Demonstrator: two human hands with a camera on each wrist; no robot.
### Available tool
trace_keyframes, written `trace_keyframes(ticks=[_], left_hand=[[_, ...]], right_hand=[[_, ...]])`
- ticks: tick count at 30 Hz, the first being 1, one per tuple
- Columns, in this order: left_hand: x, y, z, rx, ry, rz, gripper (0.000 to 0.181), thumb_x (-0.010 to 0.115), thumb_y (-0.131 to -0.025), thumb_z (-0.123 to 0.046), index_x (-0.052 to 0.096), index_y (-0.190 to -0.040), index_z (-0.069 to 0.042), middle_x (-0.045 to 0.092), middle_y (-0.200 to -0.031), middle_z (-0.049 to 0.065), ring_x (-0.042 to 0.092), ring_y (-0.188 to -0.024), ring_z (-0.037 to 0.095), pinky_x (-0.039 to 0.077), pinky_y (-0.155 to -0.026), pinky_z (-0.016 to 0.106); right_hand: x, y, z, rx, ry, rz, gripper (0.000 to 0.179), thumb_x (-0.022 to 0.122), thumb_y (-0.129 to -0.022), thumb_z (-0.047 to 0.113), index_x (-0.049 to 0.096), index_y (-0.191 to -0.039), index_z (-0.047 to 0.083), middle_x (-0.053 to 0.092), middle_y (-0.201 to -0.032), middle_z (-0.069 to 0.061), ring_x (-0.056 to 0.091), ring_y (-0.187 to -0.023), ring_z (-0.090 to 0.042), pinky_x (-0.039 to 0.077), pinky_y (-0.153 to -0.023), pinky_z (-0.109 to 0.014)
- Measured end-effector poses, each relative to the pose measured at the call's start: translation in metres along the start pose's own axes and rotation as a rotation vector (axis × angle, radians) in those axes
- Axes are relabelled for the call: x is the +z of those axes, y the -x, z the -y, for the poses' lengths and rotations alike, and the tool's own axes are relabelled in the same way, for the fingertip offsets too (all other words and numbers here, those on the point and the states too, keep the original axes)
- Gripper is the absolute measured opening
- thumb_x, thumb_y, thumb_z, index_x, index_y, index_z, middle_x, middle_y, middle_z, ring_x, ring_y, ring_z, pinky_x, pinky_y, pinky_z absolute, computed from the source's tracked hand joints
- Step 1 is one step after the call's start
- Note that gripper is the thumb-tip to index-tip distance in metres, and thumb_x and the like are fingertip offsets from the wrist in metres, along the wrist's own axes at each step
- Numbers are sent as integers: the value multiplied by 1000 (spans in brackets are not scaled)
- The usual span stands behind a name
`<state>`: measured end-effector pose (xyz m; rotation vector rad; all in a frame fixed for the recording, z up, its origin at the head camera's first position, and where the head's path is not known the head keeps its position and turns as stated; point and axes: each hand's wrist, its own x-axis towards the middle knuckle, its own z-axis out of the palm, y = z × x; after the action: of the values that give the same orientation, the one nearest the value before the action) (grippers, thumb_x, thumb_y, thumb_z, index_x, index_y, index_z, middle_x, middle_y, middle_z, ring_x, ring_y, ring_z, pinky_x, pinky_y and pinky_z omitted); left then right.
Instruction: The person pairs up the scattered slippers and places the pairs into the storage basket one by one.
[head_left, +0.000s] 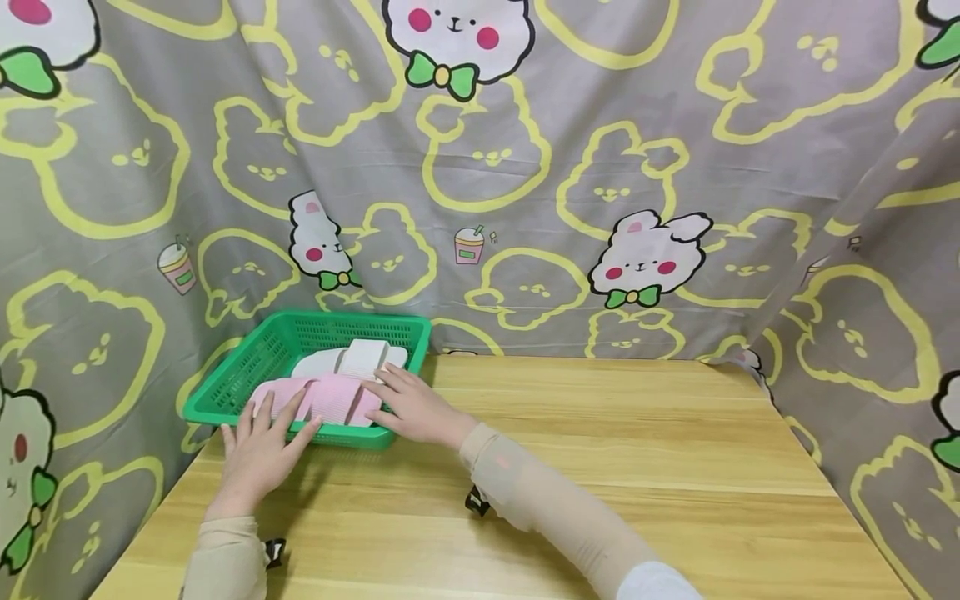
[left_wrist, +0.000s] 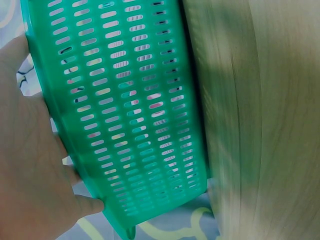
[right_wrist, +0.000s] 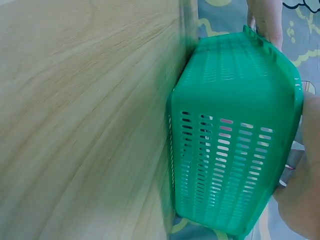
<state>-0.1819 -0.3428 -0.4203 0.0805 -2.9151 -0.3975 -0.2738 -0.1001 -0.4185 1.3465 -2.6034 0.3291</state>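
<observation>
A green plastic basket [head_left: 232, 385] with slotted walls stands on the table, holding a pink slipper [head_left: 334, 395] in front and a white slipper [head_left: 364, 358] behind it. Both slippers have a wide ribbed strap. My left hand [head_left: 258, 458] reaches over the front rim, fingers spread and fairly straight on the pink slipper's left part. From the right side my right hand [head_left: 426, 408] extends over the rim, its fingertips at the right ends of the two slippers. In both wrist views the basket wall [left_wrist: 120, 115] hides most of the slippers.
The wooden table [head_left: 615, 450] stretches to the right of the basket. A grey curtain [head_left: 525, 192] with yellow outlines and cartoon bunnies hangs behind and at both sides. The basket stands at the table's back left, close to the curtain. Small black wrist fittings [head_left: 477, 502] show beneath the sleeves.
</observation>
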Motion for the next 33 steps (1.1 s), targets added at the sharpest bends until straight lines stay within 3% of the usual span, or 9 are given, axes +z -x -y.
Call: trace_keyframes(ticks=[7, 21, 33], left_hand=[[1, 0, 1, 5, 1, 2, 66, 31, -87, -63, 14, -144, -33, 10, -147, 27, -7, -133, 49, -7, -91, 75], [-1, 3, -1, 11, 10, 8, 66, 32, -88, -61, 13, -144, -32, 8, -147, 27, -9, -133, 49, -10, -90, 75], [-2, 3, -3, 15, 13, 5, 65, 32, -89, -60, 11, -144, -34, 8, -147, 27, -10, -133, 49, -11, -90, 75]], right_hand=[[-4, 12, -6, 20, -14, 23, 54, 30, -94, 48, 29, -141, 21, 27, -148, -8, 14, -140, -25, 15, -114, -35], [-5, 40, -25, 57, 15, 38, 59, 23, -93, 54, 20, -144, 23, 16, -151, -7, 3, -141, -25, 9, -114, -39], [-15, 67, -41, 109, 8, 46, 59, 29, -92, 54, 20, -144, 25, 9, -152, -5, -3, -141, -21, 7, -114, -39]])
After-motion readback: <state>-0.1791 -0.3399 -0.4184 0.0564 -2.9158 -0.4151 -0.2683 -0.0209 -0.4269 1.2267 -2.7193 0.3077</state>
